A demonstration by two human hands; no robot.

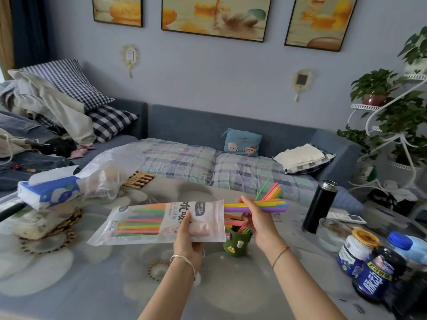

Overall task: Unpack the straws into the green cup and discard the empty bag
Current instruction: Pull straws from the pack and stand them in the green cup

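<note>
A lived-in room with blue walls, a grey-blue sofa (254,132) under a plaid cover along the back, and up front a glossy table (97,280) with a pale floral pattern; that's our stage. The left hand (187,239) is clamped on the straw bag (161,221), thumb on top and fingers underneath, holding it roughly level above the table with its open mouth facing right; coloured straws show through the clear plastic at the bag's left end. The right hand (256,218) pinches a bundle of straws (265,205) just outside that mouth; they lie nearly flat and point right, purple, yellow and green among them. Right beneath the right hand sits the green cup (236,242) on the table, little figures stuck on its side, and several straws already stand in it, fanning up behind the hand. Out to the right, a black flask (320,205) stands upright; near the right edge, a cluster of jars and bottles (374,264). Over on the left, a blue and white tissue pack (49,189) lies beside a crumpled clear plastic bag (108,172).
</note>
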